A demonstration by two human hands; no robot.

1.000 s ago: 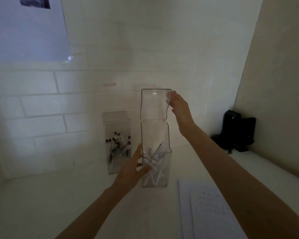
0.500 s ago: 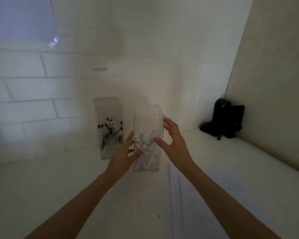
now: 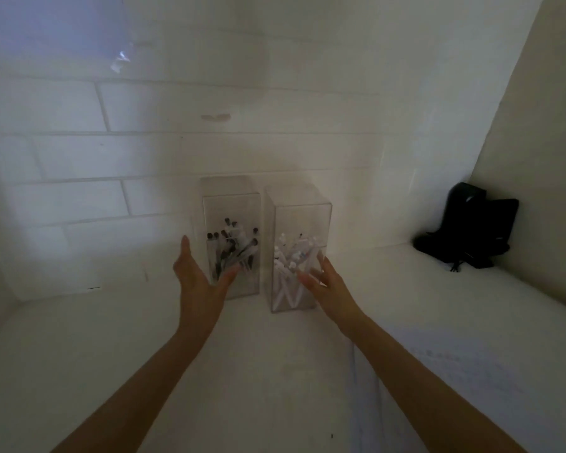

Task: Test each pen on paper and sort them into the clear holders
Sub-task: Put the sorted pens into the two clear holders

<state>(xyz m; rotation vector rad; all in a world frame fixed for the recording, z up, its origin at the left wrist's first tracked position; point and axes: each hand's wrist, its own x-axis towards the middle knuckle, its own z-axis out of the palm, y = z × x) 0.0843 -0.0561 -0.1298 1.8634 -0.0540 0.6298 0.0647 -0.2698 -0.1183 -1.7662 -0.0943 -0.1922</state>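
Furthest left of the right holder (image 3: 303,220), beyond its neighbour, the left hand (image 3: 198,279) is spread flat, fingers straight and thumb wide, clasping nothing. Its palm faces the outer wall of the left holder (image 3: 232,207), and the thumb lies across that holder's front. The left holder carries the dark-capped pens (image 3: 232,250). It stands just beside the right holder with a narrow gap, a little further back toward the tiled wall (image 3: 79,152).

The right holder stands on the table (image 3: 242,371), lid down, and keeps the white pens (image 3: 291,256). At its lower right front corner the right hand (image 3: 327,286) is splayed and loose, gripping nothing; blur hides whether the fingertips touch.

The sorting looks finished, and the step seems to be squaring the pair together. Both holders are tall and narrow, so press low on the walls with flat palms and slide evenly, or they may tip.

The paper (image 3: 438,387) lies nearer and to the right of the right holder.
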